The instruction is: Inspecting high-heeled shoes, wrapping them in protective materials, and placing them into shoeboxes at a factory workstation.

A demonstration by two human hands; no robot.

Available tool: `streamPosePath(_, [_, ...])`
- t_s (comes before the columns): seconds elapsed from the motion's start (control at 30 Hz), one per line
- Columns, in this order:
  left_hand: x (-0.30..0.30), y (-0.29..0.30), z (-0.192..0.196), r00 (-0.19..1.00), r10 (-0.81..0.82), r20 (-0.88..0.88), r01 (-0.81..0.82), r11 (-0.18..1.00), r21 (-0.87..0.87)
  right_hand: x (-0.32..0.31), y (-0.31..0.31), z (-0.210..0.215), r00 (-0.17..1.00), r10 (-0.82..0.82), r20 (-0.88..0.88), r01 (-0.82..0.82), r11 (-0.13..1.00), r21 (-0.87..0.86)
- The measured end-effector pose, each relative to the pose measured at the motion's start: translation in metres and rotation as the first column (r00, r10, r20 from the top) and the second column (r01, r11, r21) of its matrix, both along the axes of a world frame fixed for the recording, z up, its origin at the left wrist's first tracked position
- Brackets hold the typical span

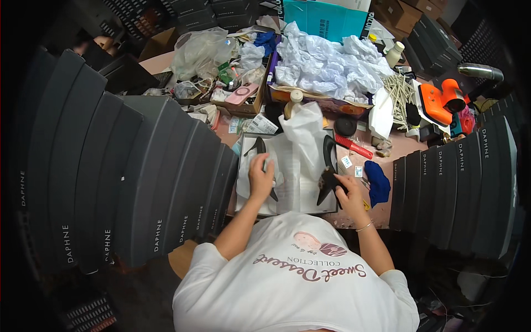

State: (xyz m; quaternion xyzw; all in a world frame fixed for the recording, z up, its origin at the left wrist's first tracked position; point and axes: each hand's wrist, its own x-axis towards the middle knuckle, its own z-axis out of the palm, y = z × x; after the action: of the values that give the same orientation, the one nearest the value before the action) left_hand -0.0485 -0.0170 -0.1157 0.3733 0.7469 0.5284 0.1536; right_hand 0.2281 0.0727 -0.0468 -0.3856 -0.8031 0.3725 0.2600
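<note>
White shirt (232, 299) fills the bottom of the frame, and just above it, mid-picture, sits an open box (243, 191) with two shoes in it. Left hand (261, 176), fingers loosely curled, is over the left black shoe (257, 146); whether it grips anything, I can't tell. Over on the right, the right hand (348, 192) has thumb and fingers closed on a small dark piece (330, 180), right up against the right black shoe (328, 152). White wrapping (301, 144) rises between the two!

And it's tight out here: grey box stacks (144, 177) wall off the left of the frame, more boxes (464, 188) hem in the right. Blue cloth (378, 183) lies just beside the right hand on the pink worktop (406, 145), a red-handled tool (354, 146) above it. Upper centre, crumpled paper (332, 66) heaps high; upper right, an orange tool (434, 104); upper left of centre, a pink phone (242, 93).
</note>
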Motion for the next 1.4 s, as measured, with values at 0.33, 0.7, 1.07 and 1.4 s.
streamPosePath(0.33, [-0.063, 0.012, -0.014, 0.982, -0.18, 0.051, 0.174, 0.782, -0.599, -0.045, -0.001, 0.046, 0.991, 0.124, -0.051, -0.131, 0.975, -0.177])
streamPosePath(0.7, [0.003, -0.018, 0.129, 0.791, -0.574, -0.212, 0.54, 0.817, -0.202, -0.044, 0.029, 0.082, 0.957, -0.013, -0.288, -0.025, 0.991, -0.128])
streamPosePath(1.07, [0.023, -0.015, 0.123, 0.688, -0.623, -0.373, 0.575, 0.781, -0.243, -0.041, 0.013, 0.133, 0.94, 0.322, 0.112, -0.337, 0.826, 0.451])
streamPosePath(1.4, [0.004, 0.018, 0.132, 0.274, -0.32, 0.907, 0.244, 0.935, 0.257, -0.051, 0.019, 0.142, 0.974, 0.181, -0.139, -0.128, 0.938, 0.323])
